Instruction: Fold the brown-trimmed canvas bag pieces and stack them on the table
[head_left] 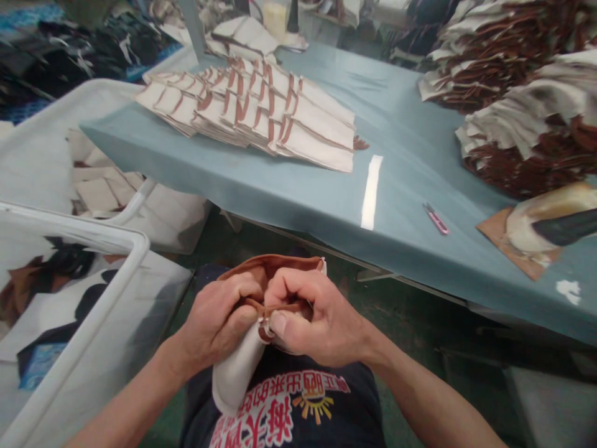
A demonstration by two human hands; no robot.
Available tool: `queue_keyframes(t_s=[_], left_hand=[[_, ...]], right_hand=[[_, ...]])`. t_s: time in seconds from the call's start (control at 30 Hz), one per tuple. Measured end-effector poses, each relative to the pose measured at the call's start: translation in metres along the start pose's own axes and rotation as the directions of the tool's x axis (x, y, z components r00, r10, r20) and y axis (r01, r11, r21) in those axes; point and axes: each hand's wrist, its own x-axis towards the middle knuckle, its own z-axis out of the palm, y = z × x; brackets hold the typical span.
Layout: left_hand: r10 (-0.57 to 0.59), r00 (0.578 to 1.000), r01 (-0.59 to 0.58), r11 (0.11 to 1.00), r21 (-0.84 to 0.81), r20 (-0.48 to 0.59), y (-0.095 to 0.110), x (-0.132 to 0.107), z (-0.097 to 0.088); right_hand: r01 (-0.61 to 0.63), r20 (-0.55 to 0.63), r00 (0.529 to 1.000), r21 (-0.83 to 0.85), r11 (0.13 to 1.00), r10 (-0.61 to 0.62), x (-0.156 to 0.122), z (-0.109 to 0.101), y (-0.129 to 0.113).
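Note:
Between my two hands, above my lap, is a sewn piece (pixel 237 373) with brown fabric on its upper side and a cream-white side hanging down. My left hand (pixel 224 320) is closed on its brown edge, thumb on top. Right beside it, my right hand (pixel 314 317) pinches the same edge with thumb and forefinger. A small brown and white fold shows between the two thumbs. On the table past my hands lie a white strip (pixel 372 193) and a pair of pink-handled thread snips (pixel 436 219).
A blue-covered table (pixel 280 186) spans the front, bearing overlapping rows of cream and brown pieces (pixel 242 106). Tall fabric stacks (pixel 527 124) stand at right, near a glue-smeared container with a dark-handled brush (pixel 564 227). White bins (pixel 153 280) with scraps are at left.

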Motion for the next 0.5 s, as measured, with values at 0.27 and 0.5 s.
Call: queue_keyframes(t_s=[0.27,0.5], left_hand=[[0.046,0.957,-0.031,0.998,-0.056,0.287,0.025,0.031,-0.05],[-0.126,0.928,0.167,0.982,-0.09,0.349,0.046,0.039,-0.042]], right_hand=[[0.358,0.08,0.93,-0.423,0.832,-0.36,-0.003,-0.022,-0.008],[0.461,0.12,0.873,-0.524,0.717,-0.473,-0.013,-0.028,-0.01]])
